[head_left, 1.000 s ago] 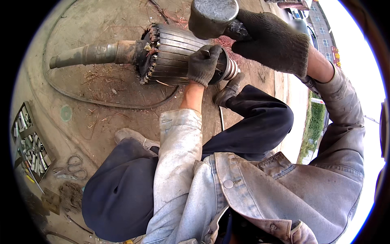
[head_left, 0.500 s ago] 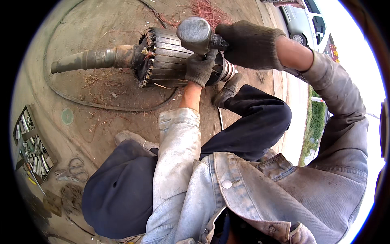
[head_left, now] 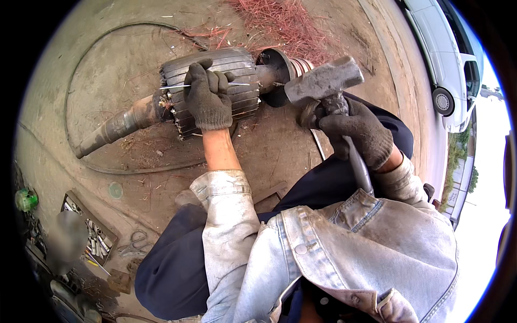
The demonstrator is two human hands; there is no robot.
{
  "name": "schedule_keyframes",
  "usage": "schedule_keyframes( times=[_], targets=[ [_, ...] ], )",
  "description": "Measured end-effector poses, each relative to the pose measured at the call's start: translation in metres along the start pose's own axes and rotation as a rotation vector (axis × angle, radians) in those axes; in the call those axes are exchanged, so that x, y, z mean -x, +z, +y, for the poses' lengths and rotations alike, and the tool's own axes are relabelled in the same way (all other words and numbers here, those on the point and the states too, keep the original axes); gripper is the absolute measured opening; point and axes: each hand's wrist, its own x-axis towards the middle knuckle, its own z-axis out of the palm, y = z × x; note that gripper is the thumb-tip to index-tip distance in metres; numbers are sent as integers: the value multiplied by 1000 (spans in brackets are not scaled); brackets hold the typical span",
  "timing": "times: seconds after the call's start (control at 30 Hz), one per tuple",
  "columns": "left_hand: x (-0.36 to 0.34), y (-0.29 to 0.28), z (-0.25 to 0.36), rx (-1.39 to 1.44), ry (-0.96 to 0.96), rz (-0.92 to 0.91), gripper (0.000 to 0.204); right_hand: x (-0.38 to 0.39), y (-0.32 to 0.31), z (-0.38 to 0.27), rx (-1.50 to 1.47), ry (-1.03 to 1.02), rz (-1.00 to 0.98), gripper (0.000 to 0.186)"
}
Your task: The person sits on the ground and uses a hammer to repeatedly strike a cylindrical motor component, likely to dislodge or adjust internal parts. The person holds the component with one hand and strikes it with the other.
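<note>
A large motor rotor (head_left: 239, 62) with dark lengthwise bars lies on the dirt ahead of me, its thick shaft (head_left: 116, 129) pointing left. My left hand (head_left: 209, 99), in a dark knitted glove, is over the rotor's middle. Its fingers are closed around a thin silvery rod (head_left: 175, 86) that lies roughly along the bars. My gloved right hand (head_left: 363, 132) grips a sledgehammer (head_left: 326, 81) by the handle, close under the head. The hammer is held off the rotor, right of the black collar and coppery rings (head_left: 299, 65) at its right end.
Red wire scraps (head_left: 280, 24) are heaped beyond the rotor, and a black cable (head_left: 69, 107) loops around it. A tray of sockets (head_left: 94, 231) and scissors (head_left: 137, 242) lie at left. A parked white car (head_left: 431, 37) stands at far right.
The hammer has come down and rightward, away from the rotor. My left hand has shifted left along the bars, and the rod now shows in it. The view has turned.
</note>
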Motion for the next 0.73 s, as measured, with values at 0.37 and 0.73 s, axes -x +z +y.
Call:
schedule_keyframes(
  times=[0.37, 0.73],
  targets=[
    [6, 63, -108, -441, 91, -89, 40, 9, -128, 107, 416, -137, -175, 47],
    [18, 88, -96, -520, 217, -217, 35, 37, -145, 90, 394, -209, -183, 36]
  ],
)
